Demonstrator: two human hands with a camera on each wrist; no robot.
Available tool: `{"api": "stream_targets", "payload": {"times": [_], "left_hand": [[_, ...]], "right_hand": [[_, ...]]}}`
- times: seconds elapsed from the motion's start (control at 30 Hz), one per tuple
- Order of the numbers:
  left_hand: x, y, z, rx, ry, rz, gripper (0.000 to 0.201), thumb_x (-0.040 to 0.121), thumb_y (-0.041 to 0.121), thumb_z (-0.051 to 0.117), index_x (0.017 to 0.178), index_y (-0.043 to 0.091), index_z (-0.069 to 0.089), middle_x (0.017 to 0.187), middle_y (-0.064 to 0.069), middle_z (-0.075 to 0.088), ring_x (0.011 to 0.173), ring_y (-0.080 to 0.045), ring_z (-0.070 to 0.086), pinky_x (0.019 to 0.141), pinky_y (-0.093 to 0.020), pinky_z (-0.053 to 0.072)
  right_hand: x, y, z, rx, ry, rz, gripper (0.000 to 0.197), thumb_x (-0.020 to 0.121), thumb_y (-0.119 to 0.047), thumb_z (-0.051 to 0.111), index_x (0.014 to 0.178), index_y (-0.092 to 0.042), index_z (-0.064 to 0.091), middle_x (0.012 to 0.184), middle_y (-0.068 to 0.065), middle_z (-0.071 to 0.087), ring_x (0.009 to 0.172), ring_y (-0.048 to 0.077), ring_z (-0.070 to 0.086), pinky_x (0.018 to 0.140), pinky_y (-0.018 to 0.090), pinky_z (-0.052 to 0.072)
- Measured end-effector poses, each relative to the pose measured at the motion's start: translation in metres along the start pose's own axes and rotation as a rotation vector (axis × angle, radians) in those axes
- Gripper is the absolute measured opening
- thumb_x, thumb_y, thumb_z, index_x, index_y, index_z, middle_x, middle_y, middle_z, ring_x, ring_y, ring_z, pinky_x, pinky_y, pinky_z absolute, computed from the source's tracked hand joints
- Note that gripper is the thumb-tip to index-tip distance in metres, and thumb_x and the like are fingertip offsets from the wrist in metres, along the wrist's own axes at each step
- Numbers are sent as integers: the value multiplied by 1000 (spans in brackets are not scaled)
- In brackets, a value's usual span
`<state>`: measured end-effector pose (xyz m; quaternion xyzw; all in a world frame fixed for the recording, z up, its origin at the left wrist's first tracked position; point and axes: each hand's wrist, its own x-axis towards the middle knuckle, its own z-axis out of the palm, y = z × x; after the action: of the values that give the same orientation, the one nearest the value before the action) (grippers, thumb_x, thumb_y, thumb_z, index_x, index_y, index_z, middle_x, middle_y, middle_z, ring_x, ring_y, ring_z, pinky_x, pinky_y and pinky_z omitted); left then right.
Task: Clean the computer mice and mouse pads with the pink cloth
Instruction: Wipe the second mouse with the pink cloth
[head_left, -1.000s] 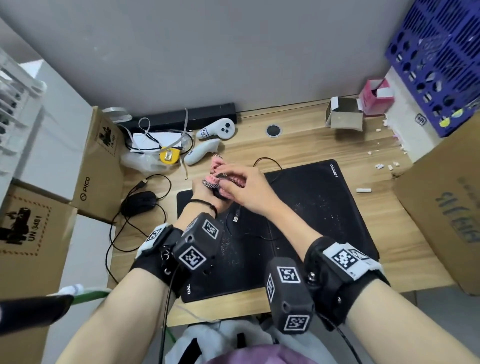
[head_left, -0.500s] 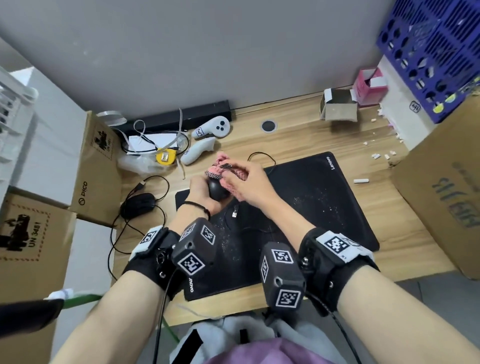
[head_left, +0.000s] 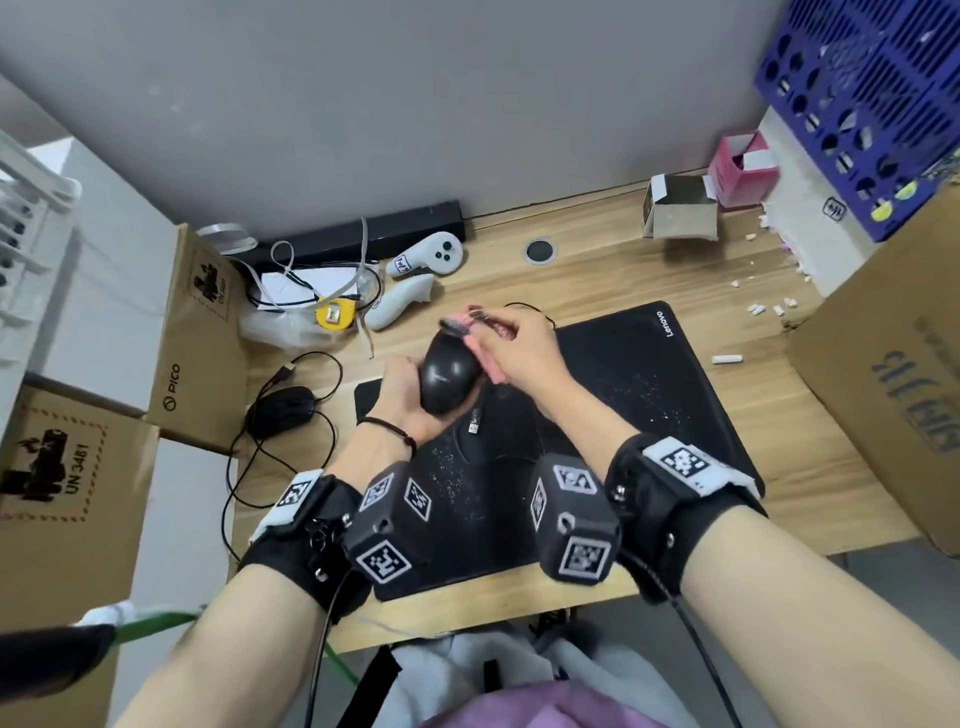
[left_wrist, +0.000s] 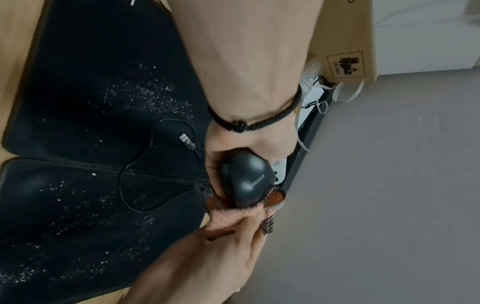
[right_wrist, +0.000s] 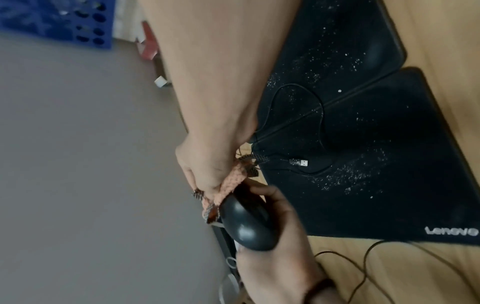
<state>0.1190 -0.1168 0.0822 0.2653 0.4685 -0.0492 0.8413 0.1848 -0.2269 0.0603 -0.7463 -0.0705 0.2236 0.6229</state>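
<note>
While the left hand (head_left: 402, 395) cups a black mouse (head_left: 448, 375) from below and lifts it clear of the table (head_left: 613, 275), fingers curled round its body, the right hand (head_left: 511, 345) pinches the pink cloth (head_left: 470, 325) against the mouse's far end, fingers bunched on the fabric. Left wrist view: mouse (left_wrist: 248, 181) sits in the palm, left hand (left_wrist: 249, 142) wrapped round it, cloth (left_wrist: 233, 216) bunched at its tip under the right hand (left_wrist: 223, 257). Right wrist view: right hand (right_wrist: 207, 164) grips the cloth (right_wrist: 231, 183), pressed to the mouse (right_wrist: 249, 224), left hand (right_wrist: 280, 236) underneath. Below the hands a large black mouse pad (head_left: 623, 395) printed Lenovo lies mid-table, dusted with white specks; a second smaller pad (head_left: 467, 530) overlaps its near left part, also speckled. The mouse's cable and USB plug (head_left: 474, 423) lie loose on the pads. A second black mouse (head_left: 280, 410) with its cable sits on the table left of the pads, untouched. Far left: two white controllers (head_left: 426, 254), a yellow tape measure (head_left: 335, 314), a black bar (head_left: 363, 234) along the wall. Cardboard boxes (head_left: 192, 338) stand at left, another box (head_left: 893, 389) at right. Far right: small open carton (head_left: 680, 208), pink box (head_left: 737, 166), blue basket (head_left: 872, 104). White crumbs (head_left: 769, 306) scattered at right of the table.
</note>
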Motion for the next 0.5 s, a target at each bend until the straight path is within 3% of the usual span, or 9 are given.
{"api": "stream_targets", "payload": {"times": [0.07, 0.17, 0.2, 0.27, 0.33, 0.4, 0.47, 0.5], "left_hand": [[-2, -1, 1, 29, -32, 6, 37, 96, 19, 25, 89, 5, 59, 72, -19, 70, 83, -33, 61, 50, -31, 57], [2, 4, 1, 16, 64, 49, 31, 95, 19, 30, 87, 7, 58, 71, -15, 68, 78, -29, 60, 53, -36, 58], [3, 6, 0, 17, 118, 52, 29, 95, 20, 33, 85, 10, 58, 71, -13, 67, 76, -27, 60, 57, -36, 58], [5, 7, -2, 12, 206, 51, 30, 95, 23, 34, 79, 12, 56, 60, -9, 65, 68, -26, 59, 60, -35, 53], [4, 2, -3, -14, 217, 52, 35, 98, 25, 31, 74, 12, 53, 46, -8, 61, 54, -25, 60, 54, -30, 51], [5, -8, -4, 24, 163, 37, 34, 99, 24, 31, 77, 13, 55, 49, -8, 63, 44, -21, 62, 44, -30, 54], [5, -17, -4, 77, 82, 21, 28, 98, 20, 32, 90, 15, 58, 63, -10, 67, 55, -24, 65, 47, -35, 57], [6, -19, -4, 93, 54, 20, 26, 98, 19, 32, 94, 15, 57, 69, -12, 68, 63, -26, 64, 52, -37, 58]], "right_hand": [[4, 0, -2, -4, 79, -8, 28, 93, -18, 64, 120, -14, 70, 85, 11, 75, 66, 10, 58, 56, 4, 42], [-5, -4, 11, -4, 29, 0, 23, 90, -26, 65, 111, -22, 73, 69, -6, 69, 54, 2, 57, 63, 16, 47], [-12, -5, 15, -23, -26, 0, 21, 90, -25, 66, 109, -22, 73, 74, -6, 69, 59, 4, 58, 64, 15, 46], [-23, -4, 22, -122, -108, -17, 27, 89, -22, 69, 116, -20, 72, 101, -2, 73, 84, 6, 61, 73, 3, 41], [-28, 0, 24, -235, -126, -43, 30, 88, -24, 70, 118, -19, 71, 117, 0, 71, 104, 10, 60, 88, 4, 33], [-25, 3, 22, -262, -108, -18, 29, 87, -26, 70, 116, -19, 72, 115, -1, 71, 110, 13, 61, 99, 15, 37], [-15, 5, 16, -183, -23, 29, 26, 87, -25, 69, 112, -18, 74, 110, -2, 72, 109, 14, 60, 101, 20, 40], [-10, 5, 11, -184, 25, 47, 25, 89, -25, 68, 111, -18, 74, 108, -1, 73, 109, 15, 59, 94, 16, 38]]}}
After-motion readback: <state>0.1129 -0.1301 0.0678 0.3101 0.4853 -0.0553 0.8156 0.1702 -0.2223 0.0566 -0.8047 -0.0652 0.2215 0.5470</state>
